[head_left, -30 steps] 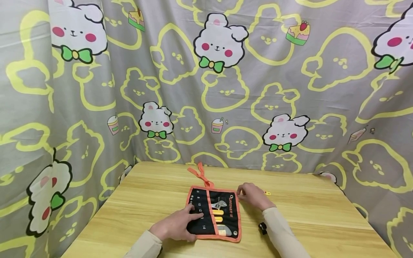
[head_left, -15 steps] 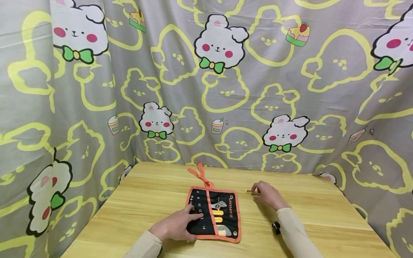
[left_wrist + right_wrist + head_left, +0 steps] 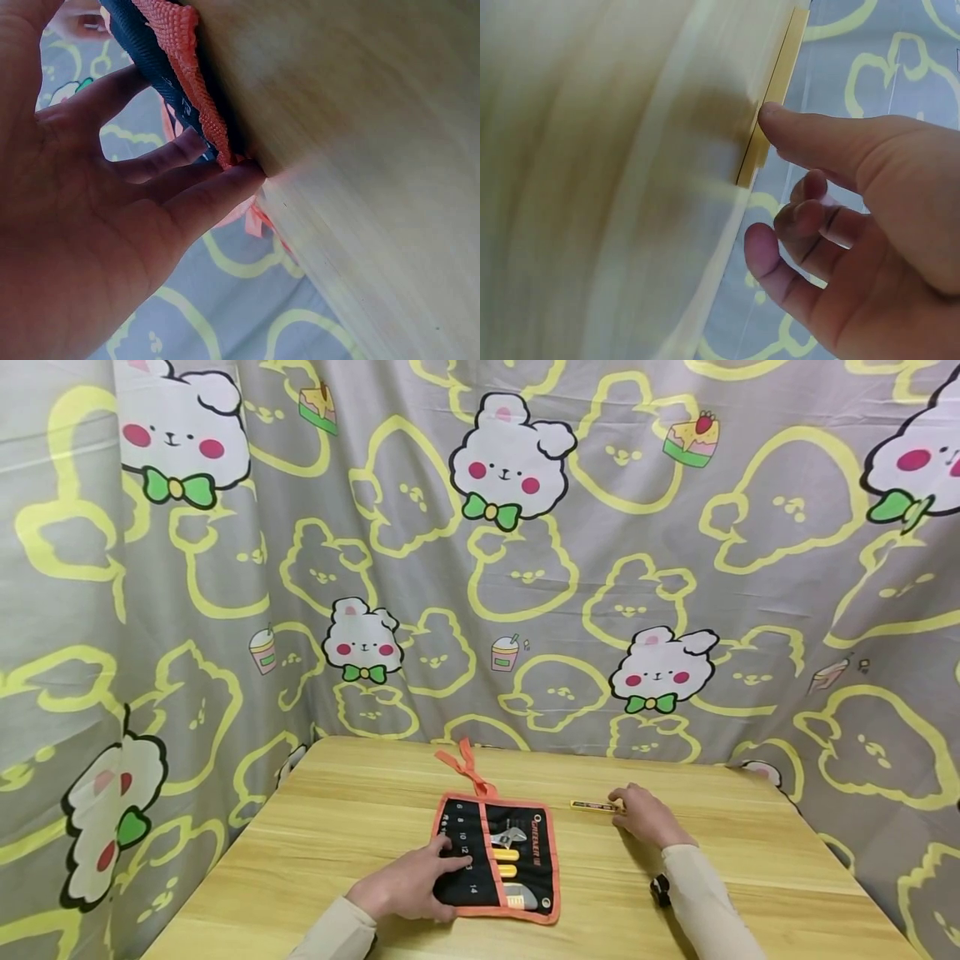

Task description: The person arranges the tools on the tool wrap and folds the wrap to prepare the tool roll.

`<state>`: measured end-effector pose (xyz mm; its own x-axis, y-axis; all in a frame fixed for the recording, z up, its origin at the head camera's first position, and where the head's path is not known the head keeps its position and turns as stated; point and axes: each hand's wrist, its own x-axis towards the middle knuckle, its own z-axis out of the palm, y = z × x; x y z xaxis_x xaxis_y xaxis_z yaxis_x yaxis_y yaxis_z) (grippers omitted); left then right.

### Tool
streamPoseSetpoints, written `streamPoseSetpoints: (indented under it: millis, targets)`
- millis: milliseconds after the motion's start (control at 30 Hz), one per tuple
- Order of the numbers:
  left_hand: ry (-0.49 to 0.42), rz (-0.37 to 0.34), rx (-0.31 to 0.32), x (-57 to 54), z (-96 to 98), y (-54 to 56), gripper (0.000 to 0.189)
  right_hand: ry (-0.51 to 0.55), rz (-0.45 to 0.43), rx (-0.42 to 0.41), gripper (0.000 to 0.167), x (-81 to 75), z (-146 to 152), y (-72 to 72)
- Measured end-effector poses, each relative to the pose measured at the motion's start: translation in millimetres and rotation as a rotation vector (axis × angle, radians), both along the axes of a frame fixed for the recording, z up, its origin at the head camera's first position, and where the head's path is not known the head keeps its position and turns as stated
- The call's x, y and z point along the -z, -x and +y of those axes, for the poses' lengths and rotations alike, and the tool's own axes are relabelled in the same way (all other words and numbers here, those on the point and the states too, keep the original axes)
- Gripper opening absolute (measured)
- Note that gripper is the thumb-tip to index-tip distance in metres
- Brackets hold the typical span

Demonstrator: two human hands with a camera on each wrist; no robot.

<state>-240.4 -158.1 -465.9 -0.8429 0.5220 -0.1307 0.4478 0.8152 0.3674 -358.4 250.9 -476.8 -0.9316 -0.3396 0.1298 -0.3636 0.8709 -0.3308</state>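
Note:
A black tool pouch (image 3: 536, 831) with orange trim lies flat on the table, printed numbers along its left half. An adjustable wrench (image 3: 512, 837), two yellow handles (image 3: 507, 855) and a grey-and-yellow tool (image 3: 519, 895) show in its pockets. Spread over the pouch's left edge, my left hand (image 3: 408, 881) rests with fingers fairly straight; its fingertips touch the orange trim (image 3: 202, 97) in the left wrist view. My right hand (image 3: 648, 817) pinches the right end of a slim yellow case (image 3: 592, 806) with dark print. Its thumb (image 3: 810, 131) presses the case's side, the other fingers curled.
Orange tie straps (image 3: 471, 768) run from the pouch's far edge toward the back of the table. The wooden table (image 3: 360, 793) ends at a patterned curtain (image 3: 420, 568) behind and at both sides. A black wrist device (image 3: 660, 890) sits by the right sleeve.
My right hand has moved rightward from beside the pouch, along the yellow case to its right end, uncovering the case's left part. The case, pouch and left hand stay in place.

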Motion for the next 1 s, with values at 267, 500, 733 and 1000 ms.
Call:
streamPoseSetpoints:
  millis: [267, 500, 733, 1000]
  targets:
    - [-0.002, 0.0, 0.004, -0.2, -0.3, -0.2, 0.071, 0.013, 0.002, -0.042, 0.019, 2.6, 3.0, 4.1]
    - [-0.006, -0.009, 0.002, -0.6, -0.4, 0.3, 0.071, -0.007, 0.013, -0.069, 0.013, 0.6, 2.8, 5.4]
    - [-0.003, -0.011, 0.005, -0.4, -0.3, 0.0, 0.071, -0.008, 0.009, -0.082, 0.008, 0.8, 2.5, 4.4]
    - [0.004, -0.009, -0.001, 0.3, -0.1, 0.2, 0.071, -0.007, -0.001, -0.084, 0.004, 3.4, 3.1, 4.6]
